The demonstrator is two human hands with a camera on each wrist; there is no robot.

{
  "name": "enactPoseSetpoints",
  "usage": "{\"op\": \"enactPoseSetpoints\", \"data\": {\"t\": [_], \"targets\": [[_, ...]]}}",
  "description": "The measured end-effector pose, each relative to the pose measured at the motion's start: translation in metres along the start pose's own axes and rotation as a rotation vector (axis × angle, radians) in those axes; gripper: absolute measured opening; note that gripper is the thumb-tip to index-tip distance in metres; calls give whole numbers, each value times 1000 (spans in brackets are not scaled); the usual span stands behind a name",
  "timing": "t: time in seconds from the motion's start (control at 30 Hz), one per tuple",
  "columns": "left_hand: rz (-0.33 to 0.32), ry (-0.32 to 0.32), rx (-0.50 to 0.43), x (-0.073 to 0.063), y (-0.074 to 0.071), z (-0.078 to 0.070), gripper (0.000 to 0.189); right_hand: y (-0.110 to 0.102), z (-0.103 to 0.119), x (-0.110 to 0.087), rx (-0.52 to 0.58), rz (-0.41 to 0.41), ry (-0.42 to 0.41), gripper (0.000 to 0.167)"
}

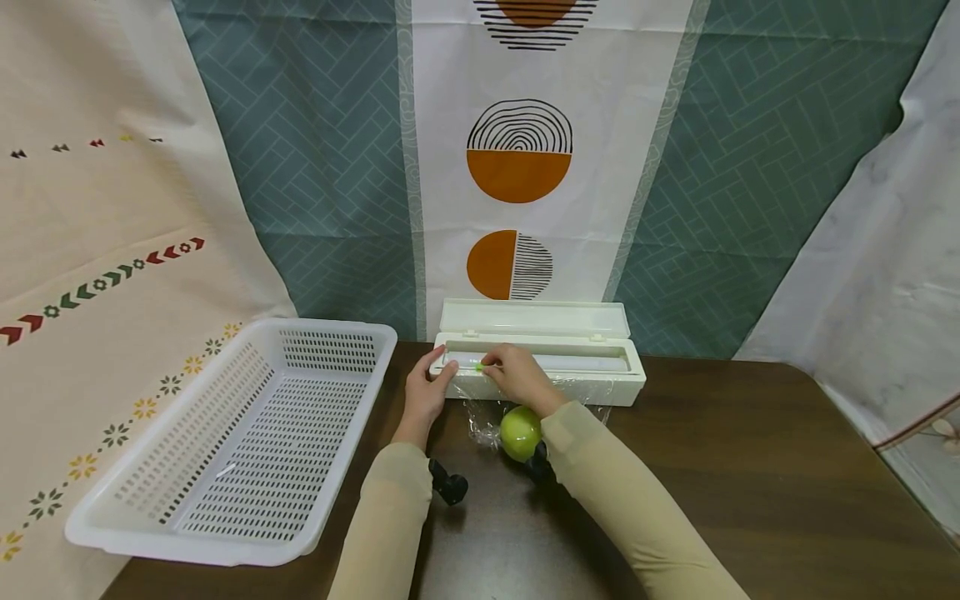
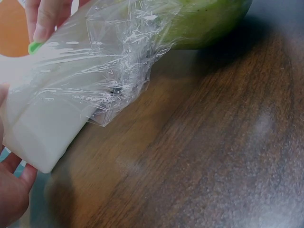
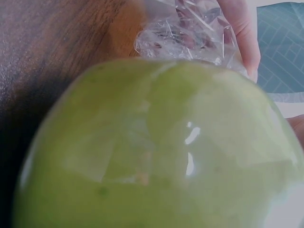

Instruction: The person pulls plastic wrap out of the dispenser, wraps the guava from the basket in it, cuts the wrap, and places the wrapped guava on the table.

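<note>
A white plastic-wrap dispenser box [image 1: 624,392] stands on the table with its lid [image 1: 534,317] raised and a roll [image 1: 585,363] inside. My left hand [image 1: 422,398] grips the box's left end. Between thumb and fingers, my right hand [image 1: 521,379] pinches a small green slide cutter [image 2: 35,47] on the box's front upper edge, near the left end. Clear wrap [image 2: 126,61] drapes over the front and bunches at its loose edge. A round green fruit [image 3: 156,142] sits before the box, beneath my right wrist, with wrap beside it.
A white perforated basket [image 1: 195,552] stands to the left on the dark wooden table [image 1: 750,467]. Patterned cloth [image 1: 337,150] hangs close behind the box. Black wrist cameras [image 1: 450,488] sit under the sleeves, the right one right by the fruit.
</note>
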State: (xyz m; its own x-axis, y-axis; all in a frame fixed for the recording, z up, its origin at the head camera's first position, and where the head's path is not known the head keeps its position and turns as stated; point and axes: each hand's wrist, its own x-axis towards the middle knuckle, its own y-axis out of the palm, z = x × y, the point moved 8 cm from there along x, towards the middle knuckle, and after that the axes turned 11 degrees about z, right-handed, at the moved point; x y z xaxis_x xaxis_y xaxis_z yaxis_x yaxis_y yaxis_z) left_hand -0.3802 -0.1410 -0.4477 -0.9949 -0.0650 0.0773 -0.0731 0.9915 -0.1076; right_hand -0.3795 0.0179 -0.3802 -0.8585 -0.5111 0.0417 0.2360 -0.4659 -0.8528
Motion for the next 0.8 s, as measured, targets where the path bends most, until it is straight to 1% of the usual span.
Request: {"op": "enactPoseSetpoints", "data": {"t": [0.17, 0.57, 0.8], "targets": [[-6, -2, -4, 0, 0, 1, 46, -1, 1, -1, -4, -10, -9, 17], [-8, -3, 7, 0, 0, 0, 46, -3, 2, -3, 1, -3, 6, 17], [-7, -14, 5, -1, 0, 1, 46, -4, 2, -3, 2, -9, -1, 17]]}}
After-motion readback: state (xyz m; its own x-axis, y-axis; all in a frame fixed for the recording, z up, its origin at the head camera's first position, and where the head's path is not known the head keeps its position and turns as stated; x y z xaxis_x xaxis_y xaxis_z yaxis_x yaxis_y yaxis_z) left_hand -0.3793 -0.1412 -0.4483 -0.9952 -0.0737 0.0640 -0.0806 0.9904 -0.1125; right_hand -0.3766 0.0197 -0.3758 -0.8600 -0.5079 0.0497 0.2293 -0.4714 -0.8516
